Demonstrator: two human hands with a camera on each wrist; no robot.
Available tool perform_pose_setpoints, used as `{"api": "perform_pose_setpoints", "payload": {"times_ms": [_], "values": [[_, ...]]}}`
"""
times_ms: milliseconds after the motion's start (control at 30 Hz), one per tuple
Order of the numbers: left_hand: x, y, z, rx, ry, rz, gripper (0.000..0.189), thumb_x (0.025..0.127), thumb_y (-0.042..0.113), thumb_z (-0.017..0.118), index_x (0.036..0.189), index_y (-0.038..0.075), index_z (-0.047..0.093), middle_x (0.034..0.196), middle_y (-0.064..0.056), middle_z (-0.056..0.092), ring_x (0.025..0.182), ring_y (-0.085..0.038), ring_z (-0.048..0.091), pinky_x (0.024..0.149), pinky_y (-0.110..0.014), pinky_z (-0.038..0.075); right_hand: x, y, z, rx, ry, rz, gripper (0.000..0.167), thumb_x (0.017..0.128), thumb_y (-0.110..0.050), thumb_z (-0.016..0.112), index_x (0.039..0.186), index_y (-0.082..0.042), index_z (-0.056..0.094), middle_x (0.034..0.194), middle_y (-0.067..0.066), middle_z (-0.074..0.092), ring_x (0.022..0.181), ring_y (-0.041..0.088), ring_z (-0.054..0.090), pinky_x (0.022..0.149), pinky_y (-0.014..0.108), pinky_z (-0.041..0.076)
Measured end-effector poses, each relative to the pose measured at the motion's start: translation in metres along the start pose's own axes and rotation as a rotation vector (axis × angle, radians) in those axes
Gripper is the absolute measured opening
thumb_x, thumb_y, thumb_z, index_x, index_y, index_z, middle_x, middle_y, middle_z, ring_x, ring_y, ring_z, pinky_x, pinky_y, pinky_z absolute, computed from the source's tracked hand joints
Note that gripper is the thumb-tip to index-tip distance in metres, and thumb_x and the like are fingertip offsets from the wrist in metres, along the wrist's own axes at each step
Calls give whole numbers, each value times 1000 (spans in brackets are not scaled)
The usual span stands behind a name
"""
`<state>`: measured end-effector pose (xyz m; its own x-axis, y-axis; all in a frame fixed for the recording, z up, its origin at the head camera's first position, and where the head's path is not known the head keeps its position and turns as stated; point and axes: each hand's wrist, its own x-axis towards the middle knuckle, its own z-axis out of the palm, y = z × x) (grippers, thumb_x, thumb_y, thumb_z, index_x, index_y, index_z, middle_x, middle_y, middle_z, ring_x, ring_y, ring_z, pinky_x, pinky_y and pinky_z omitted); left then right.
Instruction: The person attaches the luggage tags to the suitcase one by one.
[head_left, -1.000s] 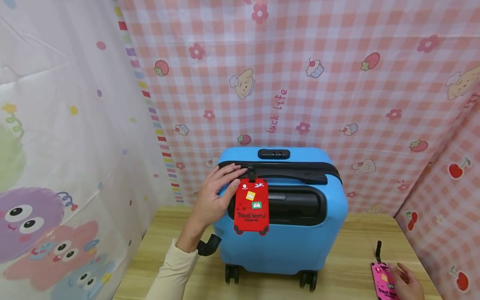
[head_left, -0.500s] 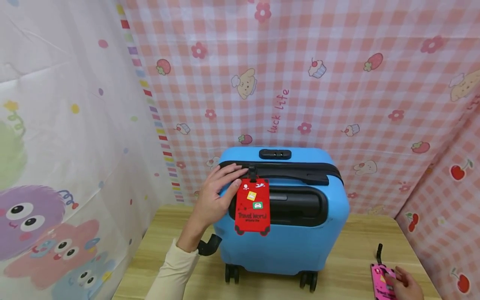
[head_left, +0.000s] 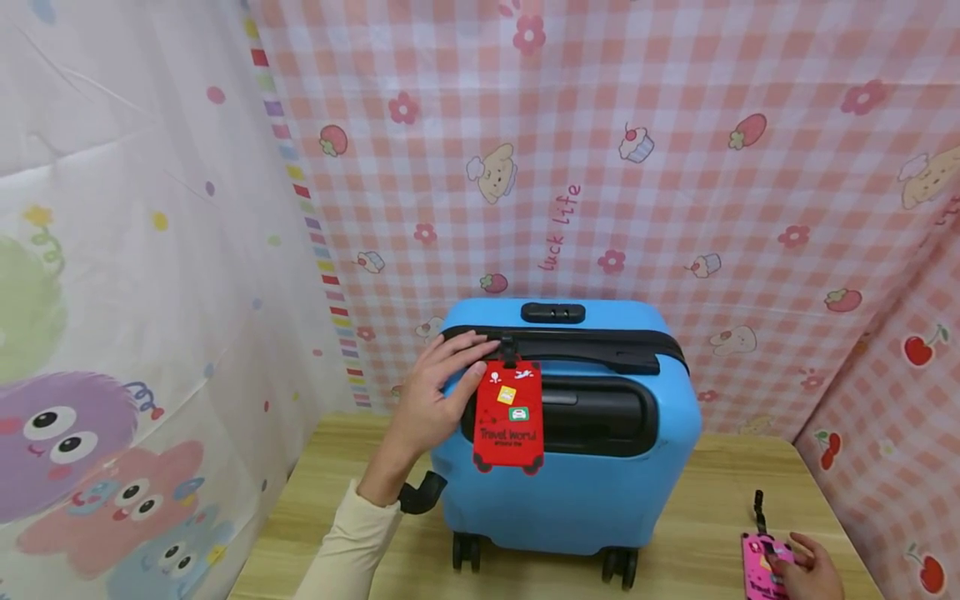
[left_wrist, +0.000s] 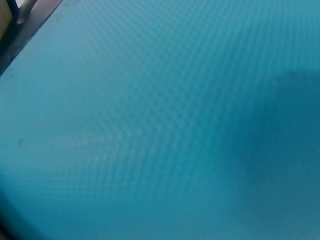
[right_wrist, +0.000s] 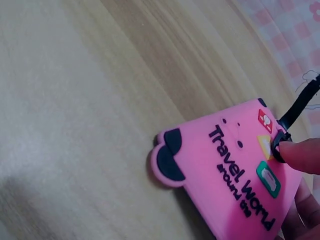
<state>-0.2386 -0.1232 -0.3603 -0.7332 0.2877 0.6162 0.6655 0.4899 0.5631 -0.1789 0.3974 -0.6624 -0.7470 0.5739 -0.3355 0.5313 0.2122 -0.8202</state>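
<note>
A blue suitcase (head_left: 562, 508) stands upright on the table, a red luggage tag (head_left: 508, 417) hanging from its black handle (head_left: 570, 347). My left hand (head_left: 435, 392) rests on the suitcase's upper left, fingers extended over the handle and fingertips right by the red tag's strap. At the lower right, my right hand (head_left: 810, 567) holds a pink luggage tag (right_wrist: 235, 165) by its edge. In the right wrist view the thumb (right_wrist: 302, 155) presses a black strap end (right_wrist: 280, 145) against the tag's face, while other fingers go behind it. The strap (head_left: 759, 510) points away from me.
The suitcase sits on black wheels (head_left: 619, 567) on the wooden tabletop (head_left: 697, 525). Patterned cloths (head_left: 660, 208) hang behind and at both sides. Blue suitcase shell (left_wrist: 150, 125) fills nearly all of the left wrist view.
My right thumb has shifted over the pink tag's face, and the tag's strap has moved slightly. The left hand keeps its place on the suitcase. The head view has shifted a little.
</note>
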Motion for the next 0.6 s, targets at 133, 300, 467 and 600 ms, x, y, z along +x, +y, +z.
{"api": "perform_pose_setpoints", "payload": {"times_ms": [133,300,467,600], "values": [[0,0,1,-3,8,-2,35,100,24,56,134,18,65,139,-2,58,133,-19,48,120,-48,19,-1,-2,0,1,-15,-15,67,84,10,62,143,11,31,93,29,60,56,12,61,51,33,51],[0,0,2,-7,16,-2,34,100,25,57,133,18,66,139,-2,59,133,-20,49,120,-49,20,-4,-5,-1,-23,-49,-9,63,86,9,60,144,7,37,103,34,55,60,13,62,54,33,52],[1,1,3,-12,19,-14,34,100,26,56,132,19,66,138,-2,60,133,-20,49,120,-49,20,-6,-8,-3,-83,-113,-26,56,88,-4,61,141,5,45,100,28,64,67,15,64,58,35,54],[2,1,2,-17,23,-18,33,100,25,57,131,18,67,137,-3,60,132,-20,49,120,-49,20,-6,-10,-3,-123,-147,-12,48,89,-11,59,134,3,54,85,8,70,70,14,61,59,33,51]]}}
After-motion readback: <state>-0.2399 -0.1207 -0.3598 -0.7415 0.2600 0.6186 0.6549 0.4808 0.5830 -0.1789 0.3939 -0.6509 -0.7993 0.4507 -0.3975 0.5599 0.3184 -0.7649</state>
